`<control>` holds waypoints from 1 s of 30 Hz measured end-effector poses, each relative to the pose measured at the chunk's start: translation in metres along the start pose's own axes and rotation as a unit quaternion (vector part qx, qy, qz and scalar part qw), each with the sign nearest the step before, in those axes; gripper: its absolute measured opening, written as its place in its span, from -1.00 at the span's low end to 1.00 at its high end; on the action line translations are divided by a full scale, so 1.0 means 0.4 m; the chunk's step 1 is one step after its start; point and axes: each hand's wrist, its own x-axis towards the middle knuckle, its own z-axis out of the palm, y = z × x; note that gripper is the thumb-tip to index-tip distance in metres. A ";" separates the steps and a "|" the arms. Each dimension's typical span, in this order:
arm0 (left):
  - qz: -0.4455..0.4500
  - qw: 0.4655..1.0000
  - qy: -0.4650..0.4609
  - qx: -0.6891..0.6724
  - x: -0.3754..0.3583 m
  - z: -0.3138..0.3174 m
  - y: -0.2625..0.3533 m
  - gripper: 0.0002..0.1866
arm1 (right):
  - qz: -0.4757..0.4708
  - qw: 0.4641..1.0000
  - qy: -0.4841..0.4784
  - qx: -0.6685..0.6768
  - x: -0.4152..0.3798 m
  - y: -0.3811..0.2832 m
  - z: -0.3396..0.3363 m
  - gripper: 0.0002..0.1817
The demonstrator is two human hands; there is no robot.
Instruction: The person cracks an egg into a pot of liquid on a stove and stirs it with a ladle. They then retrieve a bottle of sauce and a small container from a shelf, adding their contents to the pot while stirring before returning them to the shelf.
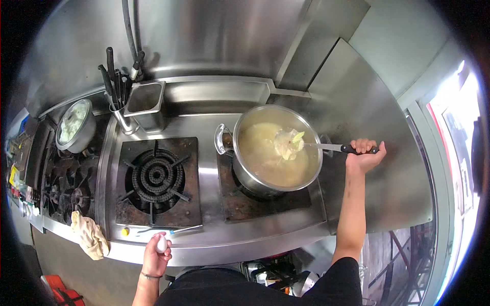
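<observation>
My right hand is closed around the black handle of a long metal ladle. Its shaft crosses the rim of a big steel pot on the right burner. Inside, the ladle's bowl sits at the surface of cloudy yellowish broth, under pale pieces and a yellow-green leaf; its exact shape is hidden. Low in front of the stove, my left hand has its fingers wrapped around a smooth white egg. That hand is apart from the stove's front edge.
Left of the pot is a bare burner. Behind it stand a knife holder and a square steel container. A bowl with white contents rests far left. A cloth hangs over the front edge, near a yellow cap.
</observation>
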 end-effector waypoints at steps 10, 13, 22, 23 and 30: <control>0.004 1.000 0.010 -0.003 -0.004 0.006 -0.006 -0.65 | -0.143 0.813 -0.552 -0.121 -0.206 0.010 0.001 -0.43; 0.004 1.000 0.016 -0.011 -0.006 0.000 -0.007 -0.66 | -0.068 0.741 -0.656 -0.123 -0.290 0.024 0.000 -0.54; 0.011 0.999 0.028 -0.018 -0.011 -0.001 -0.017 -0.68 | -0.069 0.637 -0.744 -0.189 -0.289 0.211 -0.021 -0.80; 0.011 0.999 0.030 -0.019 -0.013 -0.001 -0.018 -0.68 | -0.105 0.638 -0.730 -0.220 -0.273 0.231 -0.016 -0.80; 0.026 0.999 0.037 -0.021 -0.025 -0.017 -0.022 -0.66 | -0.198 0.717 -0.581 -0.330 -0.121 0.322 -0.035 -0.78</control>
